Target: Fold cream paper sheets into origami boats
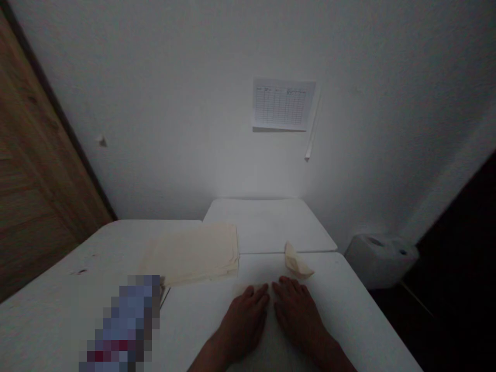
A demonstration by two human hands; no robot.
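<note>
Both open, the left hand and right hand lie flat on the white table. A folded paper sits nearer the right, at twelve o'clock, long axis eleven-to-five.

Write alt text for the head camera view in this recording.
The left hand and right hand rest flat on a white table, fingertips close together, just below a folded piece of cream paper. A stack of cream paper lies to their left, and a printed grid sheet hangs on the white wall ahead.
</note>
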